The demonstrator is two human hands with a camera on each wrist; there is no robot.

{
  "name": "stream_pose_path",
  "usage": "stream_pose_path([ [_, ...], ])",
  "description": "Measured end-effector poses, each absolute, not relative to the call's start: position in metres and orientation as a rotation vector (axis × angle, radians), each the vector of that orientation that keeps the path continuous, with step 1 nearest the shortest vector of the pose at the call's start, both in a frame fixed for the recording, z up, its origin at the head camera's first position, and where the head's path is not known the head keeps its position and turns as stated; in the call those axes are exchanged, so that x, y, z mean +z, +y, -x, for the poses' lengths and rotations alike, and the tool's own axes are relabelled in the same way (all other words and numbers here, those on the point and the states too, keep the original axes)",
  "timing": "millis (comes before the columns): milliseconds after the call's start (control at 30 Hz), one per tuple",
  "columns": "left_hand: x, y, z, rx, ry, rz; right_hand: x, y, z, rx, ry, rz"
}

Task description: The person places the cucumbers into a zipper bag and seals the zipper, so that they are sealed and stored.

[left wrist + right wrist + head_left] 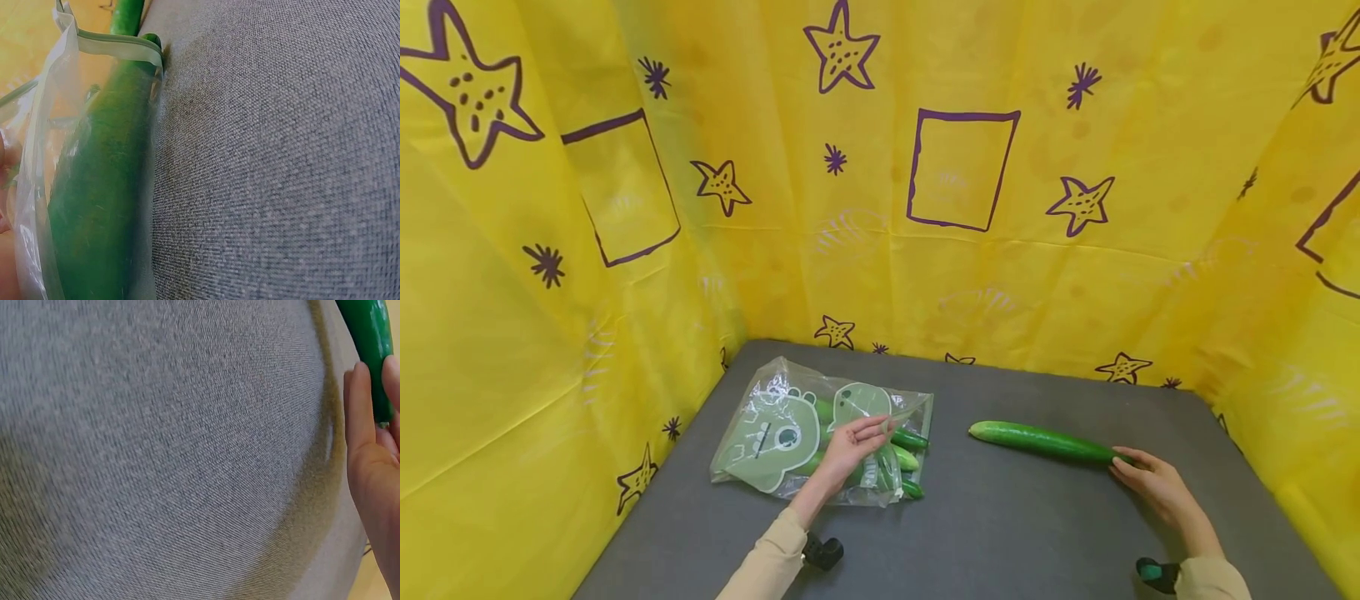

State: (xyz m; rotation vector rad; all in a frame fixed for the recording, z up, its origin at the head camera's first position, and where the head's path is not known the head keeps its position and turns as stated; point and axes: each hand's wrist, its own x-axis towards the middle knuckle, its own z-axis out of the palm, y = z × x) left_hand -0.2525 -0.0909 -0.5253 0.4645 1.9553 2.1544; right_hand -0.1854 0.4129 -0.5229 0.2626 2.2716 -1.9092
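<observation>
A clear zip bag (pixel 733 462) printed with pale green cartoon figures lies flat on the left, its open side facing right. Several cucumbers (pixel 907 458) are inside, their ends near the mouth. My left hand (pixel 844 450) pinches the bag's upper layer by the opening and lifts it; in the left wrist view the green zip edge (pixel 115 39) stands over a cucumber (pixel 103 169). To the right, one long cucumber (pixel 1037 439) is outside the bag. My right hand (pixel 1161 487) holds its right end between thumb and fingers, which the right wrist view also shows.
The grey cloth-covered table (pixel 985 525) spans the space beneath both hands. Yellow curtains (pixel 970 275) with purple stars and squares enclose it at the back and sides. Dark wrist-worn devices (pixel 823 552) show at both wrists.
</observation>
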Motion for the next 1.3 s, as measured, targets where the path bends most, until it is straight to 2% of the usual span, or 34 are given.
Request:
stream_pose_path([
  [333, -0.525, -0.093, 0.253, 2.158, 1.931, -0.434, -0.524, 0.411, 0.181, -2.132, 1.994, -0.283],
  [900, -0.524, -0.094, 0.253, 2.162, 1.932, -0.448, -0.531, 0.417, 0.177, -2.334, 1.761, -0.105],
  [1300, -0.525, -0.092, 0.254, 2.156, 1.927, -0.449, -0.526, 0.419, 0.173, -2.530, 1.379, 0.185],
])
